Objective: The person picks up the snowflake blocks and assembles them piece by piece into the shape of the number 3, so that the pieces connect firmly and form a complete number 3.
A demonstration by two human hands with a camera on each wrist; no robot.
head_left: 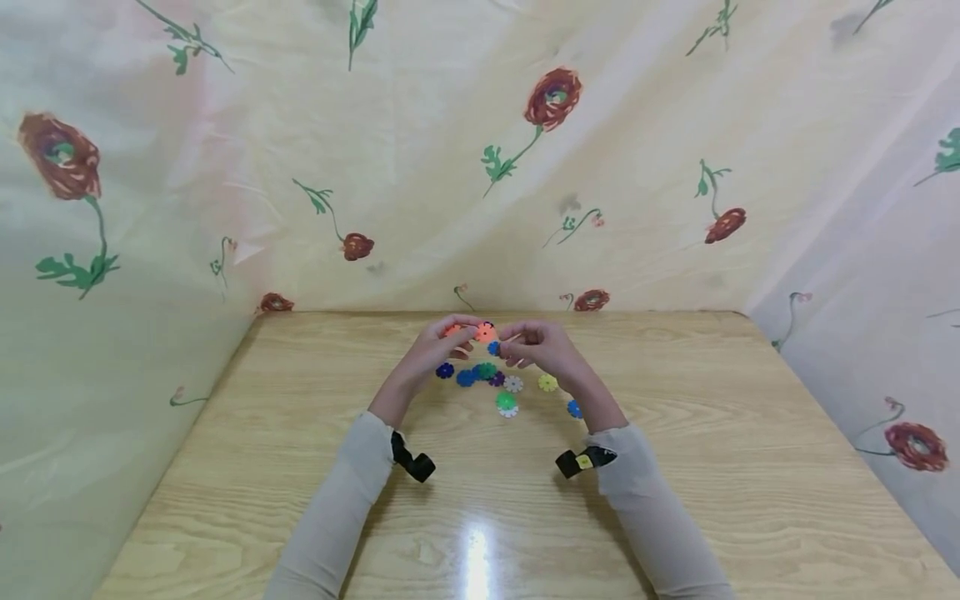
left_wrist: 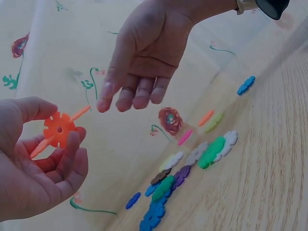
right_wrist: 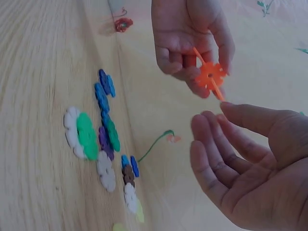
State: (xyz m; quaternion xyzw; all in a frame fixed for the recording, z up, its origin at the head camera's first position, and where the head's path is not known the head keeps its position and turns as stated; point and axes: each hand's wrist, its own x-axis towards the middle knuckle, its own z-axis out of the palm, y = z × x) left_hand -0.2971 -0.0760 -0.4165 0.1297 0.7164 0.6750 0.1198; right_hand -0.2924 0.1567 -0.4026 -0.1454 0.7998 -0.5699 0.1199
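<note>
My left hand (head_left: 441, 343) pinches an orange interlocking snowflake disc (left_wrist: 53, 126) between thumb and fingers, raised over the far part of the table. Other orange discs slot crosswise into it, as the right wrist view shows on the joined orange piece (right_wrist: 210, 75). Facing it is my right hand (head_left: 546, 346), its fingers loosely bent with nothing between them. The right fingertips come close to the outer end of the orange piece in both wrist views. Below the hands lie a green disc (head_left: 506, 401) on a white one (head_left: 509, 412), and a purple disc (left_wrist: 182, 176).
Several more discs are scattered on the wooden table (head_left: 480, 467), among them a yellow one (head_left: 547, 382), a grey one (right_wrist: 106, 171), and a blue one (head_left: 574, 408) by the right forearm. A flowered cloth (head_left: 420, 167) hangs behind the table's far edge.
</note>
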